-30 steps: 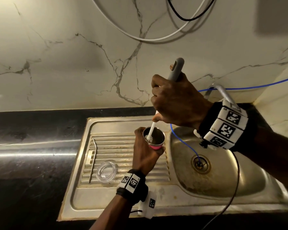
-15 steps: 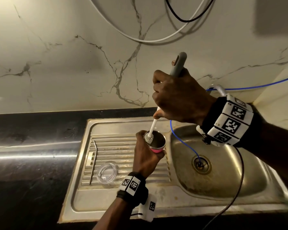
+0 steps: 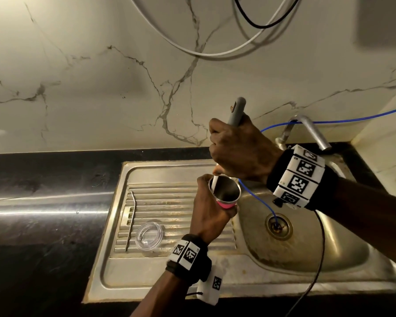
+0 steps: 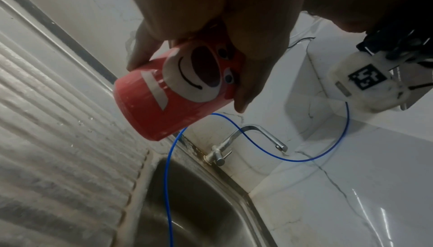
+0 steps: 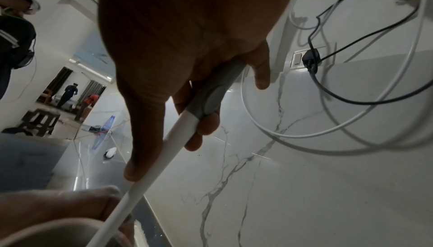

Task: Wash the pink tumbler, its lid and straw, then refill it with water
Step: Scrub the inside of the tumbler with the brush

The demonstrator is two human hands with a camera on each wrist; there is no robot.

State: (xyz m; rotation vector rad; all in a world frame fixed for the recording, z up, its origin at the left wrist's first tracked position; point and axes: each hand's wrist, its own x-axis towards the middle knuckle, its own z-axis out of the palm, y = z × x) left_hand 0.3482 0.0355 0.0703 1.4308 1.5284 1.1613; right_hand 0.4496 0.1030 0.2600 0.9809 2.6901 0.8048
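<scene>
Head view. Left hand (image 3: 212,208) wraps the pink tumbler (image 3: 224,194) just below its rim and holds it off the surface, above the seam between the ribbed drainboard and the basin of the sink (image 3: 160,275). Right hand (image 3: 239,149) sits directly above, fist closed round the grey handle of the bottle brush (image 3: 237,110). The white shaft drops past the rim and into the cup; the bristle end is out of sight inside. Lid (image 3: 149,235) and straw (image 3: 130,221) lie on the drainboard, to the left of the left hand and clear of it, neither touched. Black desk (image 3: 44,202) runs left of the sink. Tap (image 3: 311,131) stands behind the right wrist, not running as far as I can tell.

Left wrist view. Tumbler (image 4: 174,93) tilted, base down toward the drainboard; fingers (image 4: 246,91) and thumb curl round its upper half. A blue cable (image 4: 168,176) trails under it into the basin.

Right wrist view. Fingers (image 5: 145,121) curled on the brush (image 5: 180,126) where grey grip meets white shaft; the left hand's knuckles show below.

Risks, as I judge them. The grip sits high on a wet-looking cup, so a hard downstroke could push it through the fingers into the basin. A sideways scrub could lever the rim out of the hold. Lid and straw remain unwashed, and refilling is some way off.
</scene>
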